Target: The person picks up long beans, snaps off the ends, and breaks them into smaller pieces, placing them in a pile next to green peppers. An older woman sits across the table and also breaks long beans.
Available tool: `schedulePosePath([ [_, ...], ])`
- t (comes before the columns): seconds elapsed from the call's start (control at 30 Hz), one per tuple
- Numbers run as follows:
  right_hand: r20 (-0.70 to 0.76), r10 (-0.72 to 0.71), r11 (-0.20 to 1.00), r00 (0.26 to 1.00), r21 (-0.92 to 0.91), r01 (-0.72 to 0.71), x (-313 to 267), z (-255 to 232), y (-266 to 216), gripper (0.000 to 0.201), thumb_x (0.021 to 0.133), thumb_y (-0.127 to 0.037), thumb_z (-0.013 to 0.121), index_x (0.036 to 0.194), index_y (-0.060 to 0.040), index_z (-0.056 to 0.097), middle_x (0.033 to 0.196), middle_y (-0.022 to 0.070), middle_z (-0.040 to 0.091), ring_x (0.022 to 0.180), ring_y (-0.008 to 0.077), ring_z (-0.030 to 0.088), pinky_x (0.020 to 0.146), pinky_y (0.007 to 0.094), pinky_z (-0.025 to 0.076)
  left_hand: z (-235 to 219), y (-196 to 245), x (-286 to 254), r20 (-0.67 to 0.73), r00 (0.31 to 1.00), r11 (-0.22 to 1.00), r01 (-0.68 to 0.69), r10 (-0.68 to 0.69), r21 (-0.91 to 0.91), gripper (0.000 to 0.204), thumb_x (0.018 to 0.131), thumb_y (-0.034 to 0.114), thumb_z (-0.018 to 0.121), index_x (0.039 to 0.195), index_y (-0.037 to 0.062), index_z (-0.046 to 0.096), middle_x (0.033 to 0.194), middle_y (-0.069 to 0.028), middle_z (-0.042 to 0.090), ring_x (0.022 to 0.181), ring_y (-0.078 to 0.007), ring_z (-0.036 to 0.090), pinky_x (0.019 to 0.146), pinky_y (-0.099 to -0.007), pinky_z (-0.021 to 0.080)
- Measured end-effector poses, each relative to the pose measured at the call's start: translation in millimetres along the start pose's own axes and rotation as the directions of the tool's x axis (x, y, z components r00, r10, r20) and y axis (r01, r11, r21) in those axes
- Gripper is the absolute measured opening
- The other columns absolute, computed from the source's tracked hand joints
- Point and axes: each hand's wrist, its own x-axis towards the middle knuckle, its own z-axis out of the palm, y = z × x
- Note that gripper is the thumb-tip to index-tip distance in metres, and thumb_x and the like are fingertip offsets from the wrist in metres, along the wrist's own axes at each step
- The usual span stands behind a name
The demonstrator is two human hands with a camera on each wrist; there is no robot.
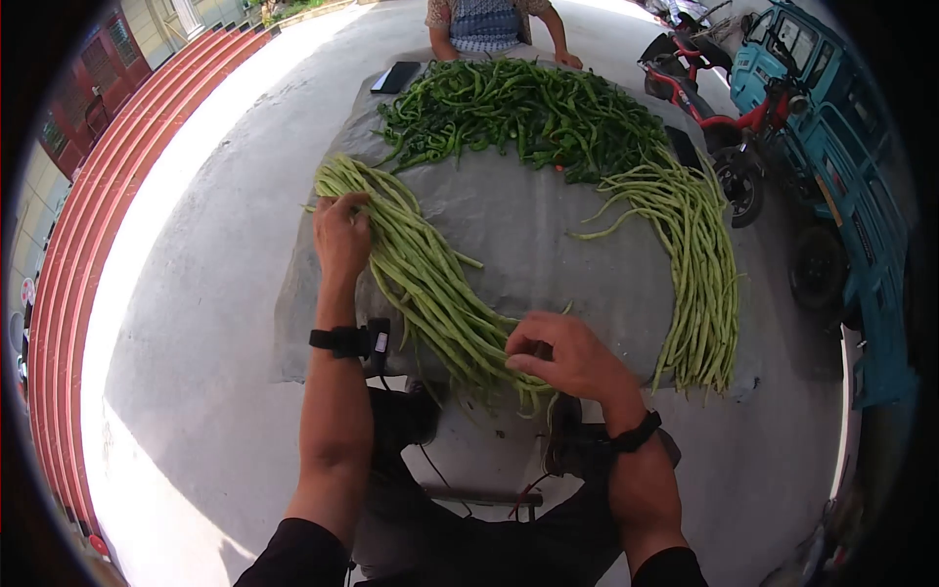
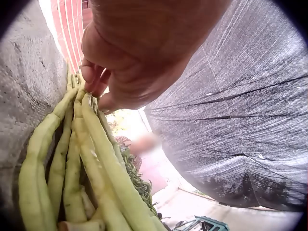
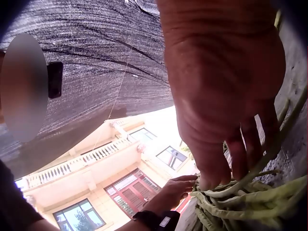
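A long bundle of green yardlong beans point(image 1: 421, 264) lies slantwise on the grey sheet in front of me. At its far end my left hand point(image 1: 342, 235) bends over the bean tips; in the left wrist view its thumb and fingertips point(image 2: 89, 72) pinch at the ends of the beans point(image 2: 98, 159). My right hand point(image 1: 572, 357) is at the near end, fingers curled. Seen from the right wrist, its fingers point(image 3: 211, 168) reach down among the beans point(image 3: 250, 202), and thumb and fingers pinch there. The other bean ends spread below this hand.
Another yardlong bean pile point(image 1: 699, 284) lies at the right. A heap of green peppers point(image 1: 518, 108) covers the sheet's point(image 1: 518, 215) far side, with one phone point(image 1: 395, 77) to its left and another point(image 1: 682, 147) to its right. A person point(image 1: 489, 24) is beyond. Red steps point(image 1: 108, 176) and a blue three-wheeler point(image 1: 841, 147) flank the sheet.
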Motion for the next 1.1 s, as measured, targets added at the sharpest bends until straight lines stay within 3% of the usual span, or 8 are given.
schedulePosePath([
  [0.1,-0.054,-0.077,0.991,0.996,-0.117,0.071,-6,-7,11,0.020,0.088,-0.015,0.076,0.099,-0.0007,0.069,0.086,0.0116,0.068,0.077,0.0250,0.066,0.073,0.0369,0.053,0,-1,2,0.040,0.999,1.000,0.023,-0.023,-0.011,0.028,0.088,0.005,0.066,0.112,0.0125,0.078,0.112,-0.0147,0.066,0.108,-0.0346,0.064,0.096,-0.0443,0.049],
  [0.2,-0.137,0.051,0.993,0.989,-0.098,-0.065,-12,-23,19,0.020,0.089,-0.016,0.075,0.100,-0.0009,0.069,0.087,0.0122,0.069,0.077,0.0265,0.066,0.073,0.0377,0.053,0,7,0,0.008,1.000,1.000,-0.014,0.014,0.008,0.027,0.089,0.005,0.066,0.113,0.0119,0.077,0.110,-0.0137,0.066,0.105,-0.0337,0.064,0.093,-0.0438,0.050],
  [0.27,-0.298,0.117,0.980,0.947,-0.122,-0.159,-20,-37,27,0.019,0.087,-0.016,0.075,0.095,-0.0009,0.067,0.084,0.0145,0.066,0.080,0.0315,0.066,0.074,0.0416,0.052,-6,11,0,-0.019,1.000,1.000,-0.018,0.018,0.024,0.025,0.090,0.006,0.067,0.113,0.0112,0.077,0.110,-0.0129,0.066,0.103,-0.0326,0.065,0.092,-0.0432,0.051],
  [0.4,-0.594,0.166,0.854,0.787,-0.312,-0.416,-49,-74,69,0.019,0.087,-0.015,0.075,0.097,-0.0016,0.065,0.090,0.0160,0.066,0.089,0.0362,0.066,0.080,0.0458,0.052,-11,22,-1,-0.062,0.998,0.999,-0.006,0.009,0.042,0.021,0.094,0.010,0.068,0.112,0.0107,0.077,0.111,-0.0106,0.069,0.099,-0.0272,0.067,0.088,-0.0402,0.053],
  [0.5,-0.736,0.260,0.704,0.624,-0.298,-0.645,-73,-101,81,0.023,0.089,-0.016,0.075,0.104,-0.0033,0.065,0.103,0.0165,0.066,0.100,0.0385,0.066,0.087,0.0482,0.051,-15,31,-1,-0.089,0.996,1.000,0.002,-0.002,-0.002,0.018,0.094,0.009,0.069,0.110,0.0096,0.076,0.108,-0.0096,0.068,0.097,-0.0254,0.067,0.086,-0.0396,0.053],
  [0.7,-0.775,0.267,0.565,0.572,-0.355,-0.745,-97,-118,107,0.032,0.089,-0.020,0.078,0.115,-0.0058,0.066,0.114,0.0189,0.063,0.110,0.0412,0.063,0.094,0.0497,0.051,-17,50,-5,-0.101,0.995,0.997,-0.007,-0.001,-0.080,0.014,0.094,0.010,0.070,0.107,0.0072,0.076,0.105,-0.0083,0.068,0.095,-0.0228,0.067,0.084,-0.0376,0.052],
  [0.9,-0.731,0.338,0.448,0.593,-0.429,-0.785,-85,-113,100,0.039,0.089,-0.026,0.078,0.123,-0.0085,0.068,0.120,0.0212,0.063,0.115,0.0404,0.063,0.097,0.0506,0.051,-16,53,-10,-0.065,0.998,0.986,-0.003,-0.008,-0.165,0.012,0.093,0.009,0.071,0.104,0.0045,0.076,0.103,-0.0074,0.071,0.087,-0.0194,0.067,0.082,-0.0349,0.052],
  [1.1,-0.689,0.433,0.421,0.581,-0.416,-0.806,-78,-119,101,0.039,0.087,-0.030,0.078,0.120,-0.0115,0.070,0.111,0.0182,0.071,0.111,0.0385,0.066,0.096,0.0500,0.052,-23,51,-11,0.008,0.997,0.968,0.073,-0.073,-0.238,0.015,0.096,0.012,0.070,0.106,0.0027,0.076,0.103,-0.0042,0.071,0.092,-0.0152,0.067,0.088,-0.0319,0.052],
])
